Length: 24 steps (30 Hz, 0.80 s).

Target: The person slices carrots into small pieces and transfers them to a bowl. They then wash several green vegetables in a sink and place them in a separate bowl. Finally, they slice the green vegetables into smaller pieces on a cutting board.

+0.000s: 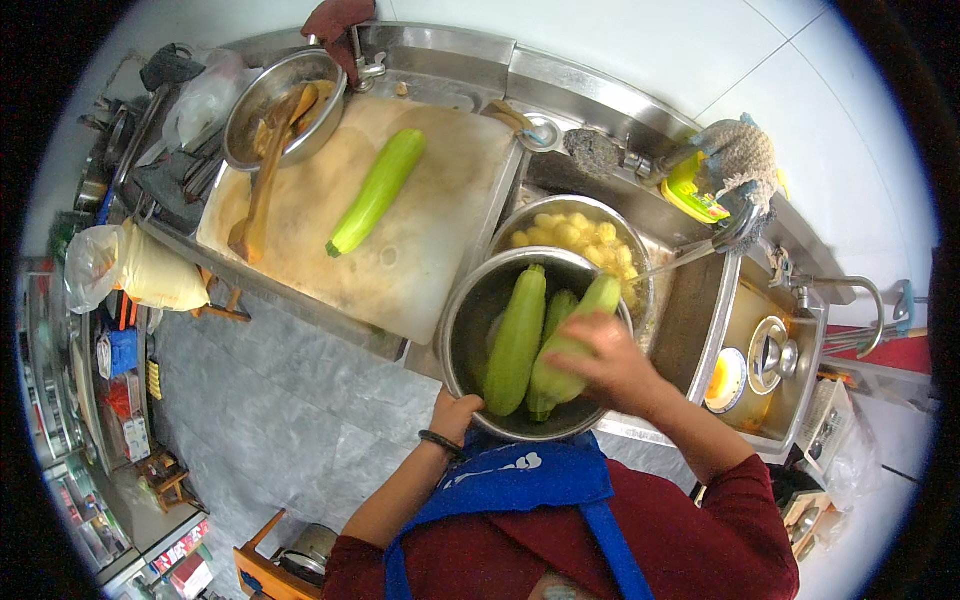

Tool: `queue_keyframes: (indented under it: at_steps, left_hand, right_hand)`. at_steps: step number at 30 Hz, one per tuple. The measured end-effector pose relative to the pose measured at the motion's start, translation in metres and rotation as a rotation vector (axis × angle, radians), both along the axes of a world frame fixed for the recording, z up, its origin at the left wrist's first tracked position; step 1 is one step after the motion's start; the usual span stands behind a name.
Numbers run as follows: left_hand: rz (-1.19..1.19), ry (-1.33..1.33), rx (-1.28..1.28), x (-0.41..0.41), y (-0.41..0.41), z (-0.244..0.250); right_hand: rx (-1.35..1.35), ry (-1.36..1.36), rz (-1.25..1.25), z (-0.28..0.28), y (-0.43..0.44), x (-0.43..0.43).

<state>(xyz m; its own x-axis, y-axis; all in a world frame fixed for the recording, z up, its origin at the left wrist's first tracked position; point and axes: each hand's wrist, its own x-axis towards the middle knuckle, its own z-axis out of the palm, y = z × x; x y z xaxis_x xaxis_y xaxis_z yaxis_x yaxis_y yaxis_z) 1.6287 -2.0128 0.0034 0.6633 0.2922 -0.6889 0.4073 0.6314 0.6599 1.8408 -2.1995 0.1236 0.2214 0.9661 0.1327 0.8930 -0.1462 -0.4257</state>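
Observation:
My left hand (455,414), with a dark band at the wrist, grips the near rim of a large stainless steel bowl (459,300). Inside that bowl are several pale green zucchini. My right hand (600,352), slightly blurred, lies around the rightmost zucchini (604,294), whose upper end leans on the bowl's far right wall. Another zucchini (517,341) rests along the left side, and a third (559,311) is partly hidden between them. Behind, partly covered by the bowl, a second metal bowl (517,217) holds peeled potatoes (577,229) in water.
A single zucchini (379,191) lies on the large cutting board (442,225) at left. Beside it, a metal basin (236,142) contains a long wooden utensil (266,195). Water runs from a faucet (739,232) into the potato bowl. Dishes (726,380) sit in the right sink basin.

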Motion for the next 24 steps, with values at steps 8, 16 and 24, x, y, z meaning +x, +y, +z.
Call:
queue_keyframes:
  at_steps: [8, 16, 24]
  left_hand:
    - [-0.072, -0.049, 0.18, -0.003, 0.007, 0.0]
    - [-0.179, -0.144, 0.28, -0.012, 0.007, -0.017]
    - [-0.236, -0.097, 0.358, -0.015, 0.005, -0.035]
  right_hand:
    - [-0.169, 0.465, 0.145, 0.003, 0.079, 0.029]
    - [0.06, -0.33, -0.066, -0.091, 0.324, 0.074]
    - [-0.118, -0.42, -0.029, -0.069, 0.333, 0.089]
